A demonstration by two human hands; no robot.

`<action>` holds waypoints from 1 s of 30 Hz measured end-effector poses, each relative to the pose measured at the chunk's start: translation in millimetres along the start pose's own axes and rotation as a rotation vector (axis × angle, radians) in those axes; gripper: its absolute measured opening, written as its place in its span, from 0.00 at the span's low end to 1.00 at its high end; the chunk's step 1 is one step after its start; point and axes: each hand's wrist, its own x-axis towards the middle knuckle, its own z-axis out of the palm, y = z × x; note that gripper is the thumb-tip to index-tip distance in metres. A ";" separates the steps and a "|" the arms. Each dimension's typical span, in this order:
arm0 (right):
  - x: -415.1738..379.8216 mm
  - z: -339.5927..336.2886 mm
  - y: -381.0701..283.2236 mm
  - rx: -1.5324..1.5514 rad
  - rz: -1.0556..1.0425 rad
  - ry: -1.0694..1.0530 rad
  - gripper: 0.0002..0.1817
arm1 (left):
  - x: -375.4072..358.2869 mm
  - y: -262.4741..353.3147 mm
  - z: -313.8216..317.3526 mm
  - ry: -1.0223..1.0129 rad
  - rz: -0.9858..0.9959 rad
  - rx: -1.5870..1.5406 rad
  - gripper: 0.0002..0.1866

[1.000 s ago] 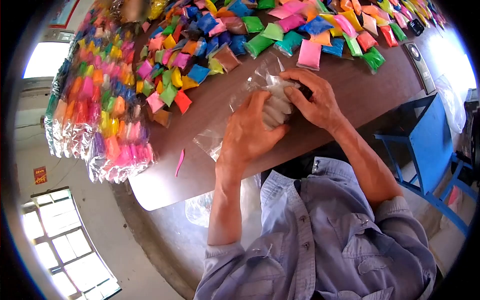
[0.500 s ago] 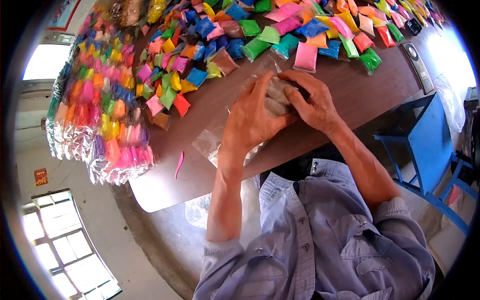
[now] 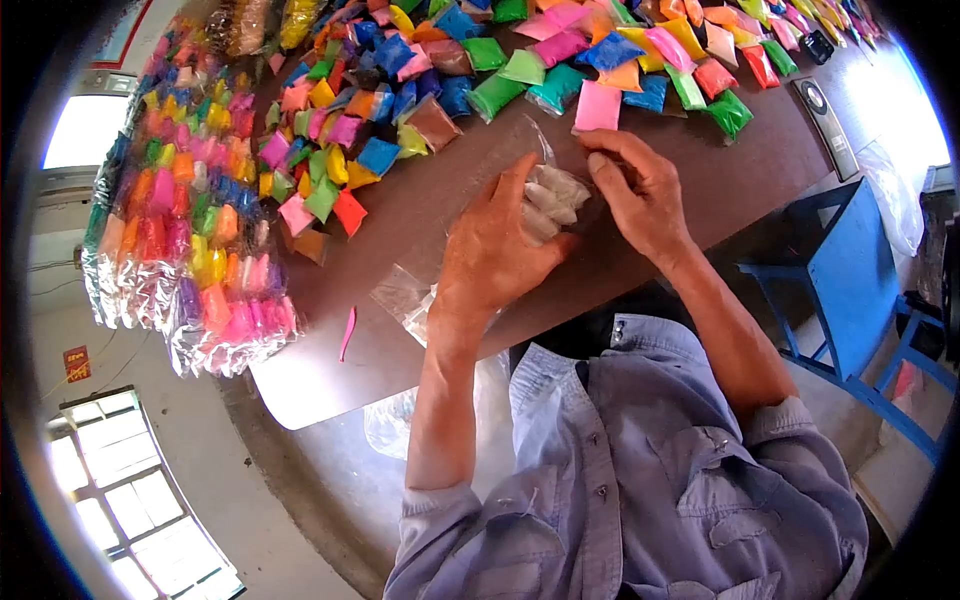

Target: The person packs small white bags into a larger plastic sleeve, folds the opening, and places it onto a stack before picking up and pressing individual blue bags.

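Note:
Several greyish-beige packets (image 3: pixel 552 202) lie bunched together on the brown table, in front of me. My left hand (image 3: pixel 500 240) is curled around their left side, its fingers and thumb closed on them. Just right of the packets, my right hand (image 3: pixel 640 190) is raised with thumb and forefinger bent toward each other; what is between its fingertips, if anything, is too small to make out. Clear plastic film (image 3: pixel 535 140) shows above the packets, and another clear bag (image 3: pixel 405 300) lies partly under my left wrist.
Many coloured packets (image 3: pixel 490 95) cover the table's far side. Filled clear bags (image 3: pixel 215 260) of small packets are stacked at the left. A pink strip (image 3: pixel 348 333) lies near the front edge. A metallic device (image 3: pixel 825 128) is at the right, by a blue stool (image 3: pixel 850 280).
My right hand has moved off the packets to the right, leaving more of them visible. My left hand still holds their left side. The view has shifted slightly.

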 end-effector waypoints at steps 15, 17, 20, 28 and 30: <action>29.9 -19.1 -22.9 -0.324 -0.414 -0.467 0.18 | -13.1 -16.6 -7.8 0.113 0.132 -0.070 0.30; 34.0 -15.6 -24.2 -0.330 -0.420 -0.519 0.18 | -15.0 -21.3 -6.9 0.154 0.188 -0.033 0.25; 37.4 -14.3 -24.0 -0.342 -0.429 -0.593 0.18 | -19.4 -21.0 -5.9 0.144 0.177 -0.059 0.18; 54.4 -10.7 -25.3 -0.344 -0.290 -0.658 0.12 | -15.9 -21.7 -11.1 0.148 0.136 -0.114 0.15; 58.3 -9.8 -21.6 -0.313 -0.348 -0.648 0.08 | -15.1 -24.6 -11.2 0.138 0.128 -0.117 0.15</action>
